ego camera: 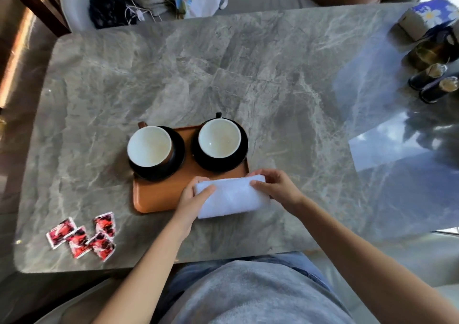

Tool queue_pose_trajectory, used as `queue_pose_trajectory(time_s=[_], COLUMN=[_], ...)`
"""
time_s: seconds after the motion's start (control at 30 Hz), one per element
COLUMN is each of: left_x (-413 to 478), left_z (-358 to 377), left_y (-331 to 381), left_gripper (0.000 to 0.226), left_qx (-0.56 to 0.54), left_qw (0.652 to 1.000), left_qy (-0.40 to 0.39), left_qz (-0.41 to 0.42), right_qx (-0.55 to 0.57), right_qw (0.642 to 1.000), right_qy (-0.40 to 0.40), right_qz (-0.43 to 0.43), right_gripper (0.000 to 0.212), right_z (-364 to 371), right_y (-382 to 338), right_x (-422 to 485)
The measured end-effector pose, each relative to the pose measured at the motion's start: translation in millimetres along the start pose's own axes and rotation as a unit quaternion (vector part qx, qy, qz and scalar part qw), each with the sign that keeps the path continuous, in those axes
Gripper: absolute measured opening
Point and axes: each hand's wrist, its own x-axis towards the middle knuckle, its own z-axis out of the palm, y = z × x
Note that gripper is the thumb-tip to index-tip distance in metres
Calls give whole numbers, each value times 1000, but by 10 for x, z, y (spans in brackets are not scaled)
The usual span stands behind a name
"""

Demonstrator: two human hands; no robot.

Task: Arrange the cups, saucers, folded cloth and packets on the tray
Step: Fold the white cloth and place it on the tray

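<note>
Already the task looks a little over half done. Filling most of the frame is the grey marble-patterned table (pixel 223 75), and at its centre sits the orange-brown rectangular tray (pixel 159 194), long side running left to right.

Next in size, the white folded cloth (pixel 233 197) lies across the tray's lower right corner. Its right end and lower edge reach past the tray's rim over the table, so I judge it is being set down or squared up, not yet placed for good. The left hand (pixel 192 197) grasps the cloth's left end, thumb on top. The right hand (pixel 278 187) grasps the right end, its fingers curled over the upper edge.

Above the cloth, along the tray's upper edge, two black round saucers (pixel 177 154) stand side by side, close together; whether they touch I cannot tell. Each carries one of the two white-lined cups (pixel 219 137), both upright and empty, handles pointing to the top of the frame. That part appears finished, though both saucers overhang the tray's rim.

Smallest are the four red-and-white square packets (pixel 82 236), lying in a loose overlapping cluster on the table at the lower left of the frame, well apart from the tray. They remain to be moved, probably to the tray's bare lower left part.
</note>
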Motion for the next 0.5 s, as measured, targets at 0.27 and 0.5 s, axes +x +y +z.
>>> queue_pose_trajectory(time_s=[0.27,0.5], left_x=[386,502], left_z=[-376,-436], left_y=[-36,-171], left_gripper=[8,15], left_qx=[143,340], left_qw=[981,918], left_qy=[46,51], left_qz=[124,196], right_qx=[-241,-313], right_qw=[944,914], right_qy=[206,249], right_qz=[-88,-66], right_gripper=[16,10], right_z=[625,781], right_y=[77,241], right_x=[340,377])
